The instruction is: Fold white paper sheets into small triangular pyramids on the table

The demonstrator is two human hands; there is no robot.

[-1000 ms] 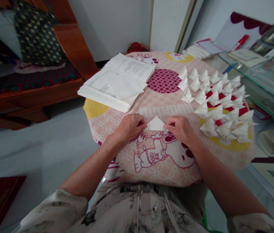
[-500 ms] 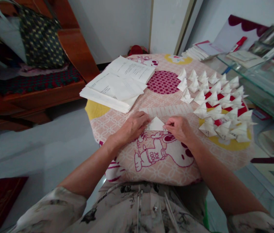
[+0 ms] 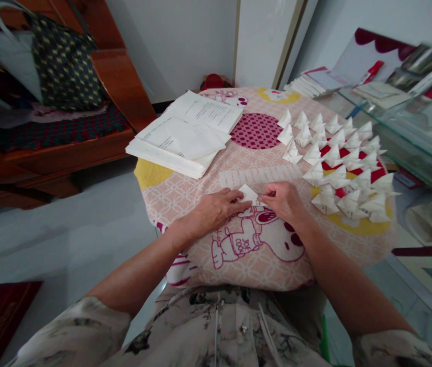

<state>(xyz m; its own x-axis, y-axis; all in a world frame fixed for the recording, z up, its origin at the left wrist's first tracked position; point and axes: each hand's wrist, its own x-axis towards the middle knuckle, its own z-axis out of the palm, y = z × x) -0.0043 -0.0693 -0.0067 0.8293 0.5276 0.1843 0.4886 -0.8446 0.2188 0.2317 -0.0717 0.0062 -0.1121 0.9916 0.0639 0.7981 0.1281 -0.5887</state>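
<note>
A small folded piece of white paper lies on the patterned tablecloth between my hands. My left hand rests on its left part, fingers stretched out and lying flat. With thumb and fingers pinched, my right hand grips the paper's right corner. To the right, several folded paper pieces with pointed tips stand in rows on the cloth. An open book of printed pages lies at the back left, with a loose sheet on top.
A glass shelf on the right bears a red marker, papers and metal containers. On the left is a wooden bench with a dark patterned bag. A stack of booklets sits behind the paper rows.
My left hand has moved slightly right and nearer to me, its fingers now stretched over the paper's left part. My right hand keeps its pinch on the right corner.
</note>
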